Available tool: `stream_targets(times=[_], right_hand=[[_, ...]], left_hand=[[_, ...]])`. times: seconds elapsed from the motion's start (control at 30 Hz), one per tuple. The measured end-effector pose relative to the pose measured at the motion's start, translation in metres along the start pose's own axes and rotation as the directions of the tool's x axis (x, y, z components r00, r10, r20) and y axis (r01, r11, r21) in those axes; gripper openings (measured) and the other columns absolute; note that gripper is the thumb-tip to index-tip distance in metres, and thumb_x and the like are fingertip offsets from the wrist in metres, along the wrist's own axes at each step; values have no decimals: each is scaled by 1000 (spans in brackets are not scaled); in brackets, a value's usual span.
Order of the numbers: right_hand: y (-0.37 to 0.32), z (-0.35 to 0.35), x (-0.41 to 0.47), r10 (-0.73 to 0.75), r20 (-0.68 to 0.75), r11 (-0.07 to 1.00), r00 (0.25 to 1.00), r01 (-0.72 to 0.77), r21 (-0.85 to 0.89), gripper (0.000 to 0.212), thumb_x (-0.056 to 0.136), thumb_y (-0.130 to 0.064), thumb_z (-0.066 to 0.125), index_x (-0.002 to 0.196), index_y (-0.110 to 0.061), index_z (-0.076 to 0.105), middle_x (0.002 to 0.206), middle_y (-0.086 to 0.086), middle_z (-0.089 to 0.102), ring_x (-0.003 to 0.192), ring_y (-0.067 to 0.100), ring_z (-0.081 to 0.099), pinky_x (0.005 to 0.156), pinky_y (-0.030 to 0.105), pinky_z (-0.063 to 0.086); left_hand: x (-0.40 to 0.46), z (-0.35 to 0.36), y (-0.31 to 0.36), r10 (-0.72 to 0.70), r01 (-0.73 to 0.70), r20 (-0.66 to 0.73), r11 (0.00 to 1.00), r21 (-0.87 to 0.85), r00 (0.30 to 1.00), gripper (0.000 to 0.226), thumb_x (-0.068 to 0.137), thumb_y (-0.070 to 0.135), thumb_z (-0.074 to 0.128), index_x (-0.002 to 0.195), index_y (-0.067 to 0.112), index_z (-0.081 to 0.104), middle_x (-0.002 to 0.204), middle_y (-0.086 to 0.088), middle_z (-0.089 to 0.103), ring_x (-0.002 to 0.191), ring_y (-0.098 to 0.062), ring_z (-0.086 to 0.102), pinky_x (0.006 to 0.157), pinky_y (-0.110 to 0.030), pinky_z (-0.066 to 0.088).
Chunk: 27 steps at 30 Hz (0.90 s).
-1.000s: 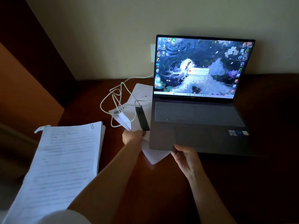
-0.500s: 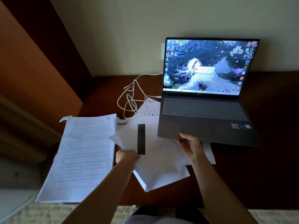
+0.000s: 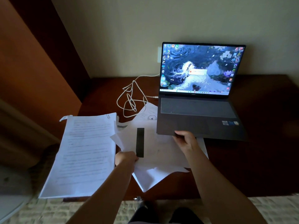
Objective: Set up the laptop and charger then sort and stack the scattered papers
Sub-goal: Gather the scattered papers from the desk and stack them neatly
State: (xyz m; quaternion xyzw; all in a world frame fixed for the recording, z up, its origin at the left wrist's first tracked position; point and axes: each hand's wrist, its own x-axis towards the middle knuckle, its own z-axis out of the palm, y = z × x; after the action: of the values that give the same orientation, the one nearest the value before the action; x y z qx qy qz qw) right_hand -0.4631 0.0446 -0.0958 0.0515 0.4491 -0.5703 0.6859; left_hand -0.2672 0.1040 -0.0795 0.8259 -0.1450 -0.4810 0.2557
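Papers (image 3: pixel 155 152) lie partly under the laptop (image 3: pixel 199 117); right hand (image 3: pixel 186 139) seemingly grips its front edge, lifting it, so left hand (image 3: pixel 126 158), pinching them, can pull.

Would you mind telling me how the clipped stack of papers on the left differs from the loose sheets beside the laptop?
The clipped stack lies squared and untouched; the loose sheets are splayed at angles, pinched by the left hand. The stack shows printed lines; the top loose sheet bears a black strip. The sheets tuck under the laptop; the stack lies apart. Both are white paper.
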Motion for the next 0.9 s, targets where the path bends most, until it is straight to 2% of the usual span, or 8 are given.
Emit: stream_targets(times=[0.07,0.2,0.37,0.5,0.63,0.7,0.8,0.9], right_hand=[[1,-3,0,-34,-52,999,998,35,10,25,88,16,43,106,3,56,116,18,57,111,32,57,97,37,46],[-1,-13,-5,-133,-136,991,982,128,-46,55,83,15,57,134,-2,44,125,18,59,101,30,63,71,35,56],[-3,-18,-9,-159,-163,983,974,142,-114,59,81,13,62,135,-3,42,125,18,58,104,29,63,73,32,59],[-1,-22,-11,-163,-182,975,970,130,-182,57,80,12,64,133,-2,45,125,18,58,104,29,64,58,26,59],[1,-25,-11,-177,-189,969,966,138,-203,56,81,15,61,132,0,44,128,20,56,109,32,61,76,32,57],[3,-26,-10,-173,-199,968,965,129,-217,55,82,14,62,132,2,44,128,21,55,108,32,61,77,32,56],[4,-27,-12,-185,-248,960,951,120,-254,52,83,12,62,131,1,46,128,20,55,106,32,63,62,27,60],[5,-26,-11,-213,-293,950,932,127,-286,52,82,12,62,130,2,46,127,20,55,105,33,63,45,20,55]], left_hand=[[-8,-2,-6,-4,4,4,1000,-9,1000,20,82,-3,65,95,6,52,80,-9,51,88,-29,54,90,-44,52],[-28,-3,-16,-10,10,2,1000,-14,1000,18,84,0,65,89,8,49,80,-9,51,88,-28,54,88,-39,49],[-46,2,-26,-20,16,-26,990,-137,999,21,77,-8,66,80,7,51,79,-10,54,84,-29,53,77,-39,46],[-56,0,-31,19,-27,-79,995,-100,997,23,77,-7,64,73,9,49,77,-10,54,81,-29,53,75,-39,47],[-59,-7,-37,39,-46,-100,997,-68,994,20,76,-9,63,74,7,51,75,-11,54,74,-27,53,74,-40,49],[-61,-9,-39,40,-47,-101,996,-71,994,19,75,-10,62,75,6,51,76,-12,54,75,-29,53,73,-39,48],[-62,-11,-40,35,-42,-99,997,-72,994,20,76,-10,62,74,5,50,75,-13,54,72,-28,53,75,-41,50],[-63,-12,-39,50,-57,-102,996,-70,994,19,76,-10,62,73,5,50,74,-12,54,66,-25,52,73,-39,48]])
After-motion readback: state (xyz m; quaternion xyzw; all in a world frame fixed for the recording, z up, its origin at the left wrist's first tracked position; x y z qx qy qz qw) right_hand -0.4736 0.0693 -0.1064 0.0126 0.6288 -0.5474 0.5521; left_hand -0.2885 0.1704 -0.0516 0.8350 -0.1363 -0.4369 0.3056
